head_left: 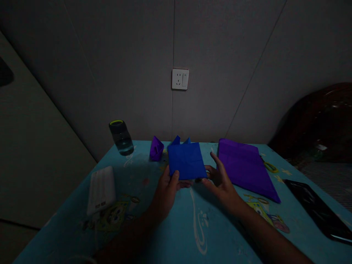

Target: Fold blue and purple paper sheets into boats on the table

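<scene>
A square of folded blue paper (187,161) is held up above the table, creases showing on its face. My left hand (169,187) grips its lower left corner, thumb on the front and fingers behind. At the lower right corner is my right hand (218,179), its fingers apart, with the index finger raised; whether its fingertips touch the paper I cannot tell. Behind the blue square, folded blue paper pieces (176,140) peek out, mostly hidden. A purple folded paper figure (156,149) stands to their left.
Purple paper sheets (244,165) lie on the right, with yellow-handled scissors (271,167) beside them. A dark phone-like slab (316,209) is at the far right. On the left are a white power bank (101,189) with a cable and a water bottle (121,137). A patterned blue cloth (176,234) covers the table.
</scene>
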Demonstrator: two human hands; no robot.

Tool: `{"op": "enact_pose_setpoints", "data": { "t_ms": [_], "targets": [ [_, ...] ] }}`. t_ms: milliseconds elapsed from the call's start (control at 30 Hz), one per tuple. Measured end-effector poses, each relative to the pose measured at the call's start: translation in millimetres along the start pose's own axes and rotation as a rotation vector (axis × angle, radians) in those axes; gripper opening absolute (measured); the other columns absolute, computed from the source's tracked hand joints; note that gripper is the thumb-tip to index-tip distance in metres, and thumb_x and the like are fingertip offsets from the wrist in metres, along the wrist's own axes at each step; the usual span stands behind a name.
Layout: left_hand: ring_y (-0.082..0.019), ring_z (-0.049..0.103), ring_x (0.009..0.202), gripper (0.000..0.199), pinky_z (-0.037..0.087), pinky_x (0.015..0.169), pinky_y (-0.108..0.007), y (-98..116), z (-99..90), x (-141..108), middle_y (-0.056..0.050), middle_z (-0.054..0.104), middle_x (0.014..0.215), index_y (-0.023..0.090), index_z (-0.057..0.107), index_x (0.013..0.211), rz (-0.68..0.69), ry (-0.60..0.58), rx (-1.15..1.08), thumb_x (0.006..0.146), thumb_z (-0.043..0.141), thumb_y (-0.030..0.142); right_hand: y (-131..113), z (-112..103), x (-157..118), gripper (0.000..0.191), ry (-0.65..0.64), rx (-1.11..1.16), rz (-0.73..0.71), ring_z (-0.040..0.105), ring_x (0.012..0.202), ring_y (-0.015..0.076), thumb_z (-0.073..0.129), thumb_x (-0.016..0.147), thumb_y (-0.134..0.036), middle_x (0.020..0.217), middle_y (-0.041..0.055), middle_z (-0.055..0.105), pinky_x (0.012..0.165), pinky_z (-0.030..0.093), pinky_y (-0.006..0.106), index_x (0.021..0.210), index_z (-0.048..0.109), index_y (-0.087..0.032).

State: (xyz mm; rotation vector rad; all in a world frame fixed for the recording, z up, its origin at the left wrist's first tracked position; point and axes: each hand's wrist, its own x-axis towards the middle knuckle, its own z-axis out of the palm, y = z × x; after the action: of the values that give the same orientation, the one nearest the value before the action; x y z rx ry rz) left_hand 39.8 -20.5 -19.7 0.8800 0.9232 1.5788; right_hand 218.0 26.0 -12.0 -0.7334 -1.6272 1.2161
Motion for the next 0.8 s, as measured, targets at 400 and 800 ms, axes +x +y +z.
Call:
{"op": "enact_pose_setpoints", "data": {
  "t_ms": [400,800],
  "targets": [
    [-0.026,0.068,0.099,0.044,0.059,0.074,-0.034,-0.6,-5.0,-3.6,-0.012,0.070,0.117,0.017,0.062,0.121,-0.023,-0.087,0.004,0.083,0.069,0.039,-2.0,-18.6,4.4,0.039,-0.099,-0.500,-0.267,0.064,0.107,0.0244,0.060,0.094,-0.036,0.120,0.0094,0.066,0.092,0.053,0.040,0.132,0.063,-0.031],
    [-0.025,0.072,0.079,0.044,0.058,0.063,-0.033,-4.1,-8.9,-0.2,-0.008,0.074,0.088,0.016,0.067,0.103,-0.073,-0.019,0.014,0.081,0.068,0.054,7.3,-31.1,1.1,0.039,-0.165,-0.550,-0.363,0.065,0.112,0.0256,0.058,0.095,-0.034,0.126,0.0109,0.065,0.092,0.054,0.040,0.134,0.061,-0.031]
  ]
}}
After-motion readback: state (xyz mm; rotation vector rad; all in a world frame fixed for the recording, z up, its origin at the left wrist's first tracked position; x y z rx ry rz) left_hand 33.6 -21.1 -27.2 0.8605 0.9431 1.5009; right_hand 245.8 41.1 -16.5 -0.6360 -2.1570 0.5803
